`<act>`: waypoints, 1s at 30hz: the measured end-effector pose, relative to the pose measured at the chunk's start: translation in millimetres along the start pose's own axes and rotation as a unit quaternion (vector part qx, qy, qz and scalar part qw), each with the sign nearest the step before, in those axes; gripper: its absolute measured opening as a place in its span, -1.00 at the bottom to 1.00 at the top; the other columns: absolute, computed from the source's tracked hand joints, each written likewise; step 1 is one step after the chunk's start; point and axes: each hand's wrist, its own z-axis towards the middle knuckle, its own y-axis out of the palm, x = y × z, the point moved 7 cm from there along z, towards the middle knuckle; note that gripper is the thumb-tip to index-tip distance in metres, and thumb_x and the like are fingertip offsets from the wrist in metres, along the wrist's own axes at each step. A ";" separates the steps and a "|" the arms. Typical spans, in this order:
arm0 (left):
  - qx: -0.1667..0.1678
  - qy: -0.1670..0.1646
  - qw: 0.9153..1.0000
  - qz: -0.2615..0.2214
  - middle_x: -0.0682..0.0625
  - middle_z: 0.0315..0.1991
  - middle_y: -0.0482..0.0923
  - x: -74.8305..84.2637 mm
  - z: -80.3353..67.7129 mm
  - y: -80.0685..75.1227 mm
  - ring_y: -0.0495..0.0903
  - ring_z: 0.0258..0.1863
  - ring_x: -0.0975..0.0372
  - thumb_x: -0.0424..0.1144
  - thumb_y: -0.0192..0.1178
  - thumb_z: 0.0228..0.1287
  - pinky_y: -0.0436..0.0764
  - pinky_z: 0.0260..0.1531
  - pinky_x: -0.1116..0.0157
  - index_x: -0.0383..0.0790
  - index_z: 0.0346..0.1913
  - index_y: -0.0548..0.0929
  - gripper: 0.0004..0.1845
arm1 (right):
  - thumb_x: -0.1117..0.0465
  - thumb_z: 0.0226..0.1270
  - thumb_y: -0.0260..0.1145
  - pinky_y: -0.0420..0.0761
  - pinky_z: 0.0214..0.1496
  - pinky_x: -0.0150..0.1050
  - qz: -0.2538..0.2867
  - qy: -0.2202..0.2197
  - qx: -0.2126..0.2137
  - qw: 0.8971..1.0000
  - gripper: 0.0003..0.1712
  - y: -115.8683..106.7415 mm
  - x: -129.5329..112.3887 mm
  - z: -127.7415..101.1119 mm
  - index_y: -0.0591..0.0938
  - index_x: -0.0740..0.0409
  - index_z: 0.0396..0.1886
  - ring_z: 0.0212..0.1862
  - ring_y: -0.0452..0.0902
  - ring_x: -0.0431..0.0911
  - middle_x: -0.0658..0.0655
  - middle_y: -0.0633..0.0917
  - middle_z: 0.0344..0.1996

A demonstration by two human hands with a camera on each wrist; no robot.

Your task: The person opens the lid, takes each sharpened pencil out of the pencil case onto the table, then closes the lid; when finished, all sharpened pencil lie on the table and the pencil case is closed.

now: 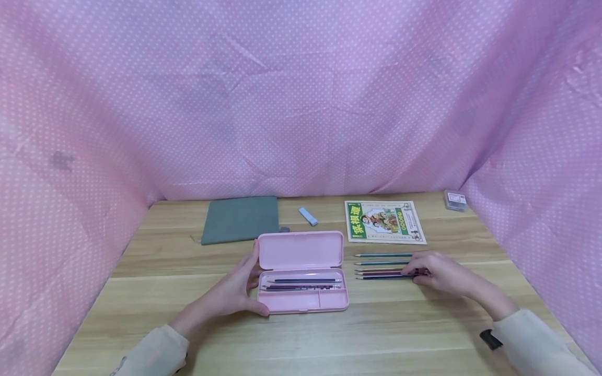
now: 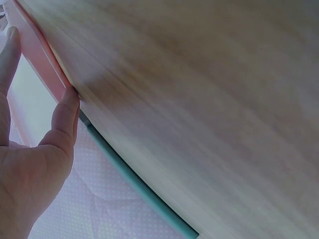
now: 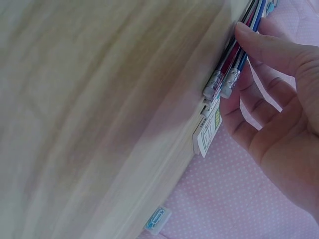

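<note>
An open pink pencil case (image 1: 301,298) lies mid-table with a few pencils (image 1: 305,283) in its tray. My left hand (image 1: 251,284) rests against the case's left end, thumb at the front corner and straight fingers along the lid. In the left wrist view the thumb (image 2: 67,112) presses the pink case's rim (image 2: 37,55). Several pencils (image 1: 381,266) lie in a row to the right. My right hand (image 1: 416,274) pinches the eraser end of the nearest pencils. In the right wrist view the thumb (image 3: 259,40) lies on the pencils (image 3: 227,74).
Behind the case lie a grey pouch (image 1: 240,219), a blue eraser (image 1: 308,215) and a green-bordered booklet (image 1: 384,222). A small clear box (image 1: 455,200) sits at the back right corner. Pink dotted cloth walls the table on three sides.
</note>
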 end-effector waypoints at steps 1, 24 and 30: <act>0.001 0.000 1.000 0.000 -0.23 0.54 -0.05 0.1 0.0 -0.2 0.41 0.36 -0.05 -0.19 0.72 -0.24 0.50 0.28 0.17 0.09 0.62 -0.45 0.62 | 0.51 0.02 0.52 0.68 -0.28 -0.22 -0.001 -0.001 0.001 1.000 -0.56 -0.1 -0.1 0.1 0.79 0.06 -0.09 -0.26 0.59 -0.25 -0.11 0.69 -0.24; 0.004 0.006 1.000 0.006 -0.25 0.43 0.09 1.9 1.6 -0.2 0.43 0.33 -0.07 -0.17 0.72 -0.25 0.52 0.25 0.14 0.11 0.63 -0.42 0.61 | 0.45 0.06 0.54 0.67 -0.30 -0.22 -0.004 0.021 0.000 1.000 -0.60 -0.8 1.6 -1.2 0.78 0.05 -0.08 -0.25 0.59 -0.24 -0.11 0.70 -0.23; 0.007 0.004 1.000 0.022 -0.22 0.42 0.12 0.3 0.6 -1.0 0.44 0.33 -0.06 -0.13 0.72 -0.24 0.53 0.24 0.14 0.09 0.63 -0.42 0.61 | 0.45 0.08 0.52 0.72 -0.18 -0.18 -0.003 0.026 -0.002 1.000 -0.59 -1.1 1.3 0.7 0.78 0.05 -0.06 -0.19 0.64 -0.20 -0.11 0.73 -0.20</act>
